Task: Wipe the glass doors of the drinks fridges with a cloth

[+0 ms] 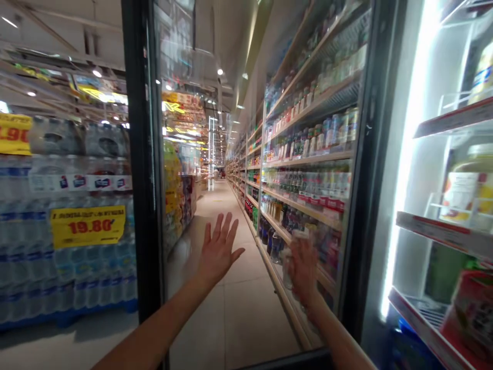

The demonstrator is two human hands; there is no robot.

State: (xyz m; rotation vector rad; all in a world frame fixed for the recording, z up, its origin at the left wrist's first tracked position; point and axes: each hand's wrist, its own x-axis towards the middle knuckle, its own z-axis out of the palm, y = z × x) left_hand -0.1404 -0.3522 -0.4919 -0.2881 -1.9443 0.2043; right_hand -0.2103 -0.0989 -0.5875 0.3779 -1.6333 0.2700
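Observation:
My left hand is raised with its fingers spread and pointing up, in front of the glass door. Nothing shows in it. Whether its palm touches the pane, I cannot tell. To its right, my right hand is also up before the glass. Motion smears its fingers, and a pale blur lies about them that could be a reflection or something held. The door stands swung out from a lit cooler and has a dark frame.
Inside the cooler at right, drinks stand on wire shelves with a price-rail edge. At left are stacked packs of water bottles with a yellow price sign. Through the glass appear an aisle floor and long drink shelves.

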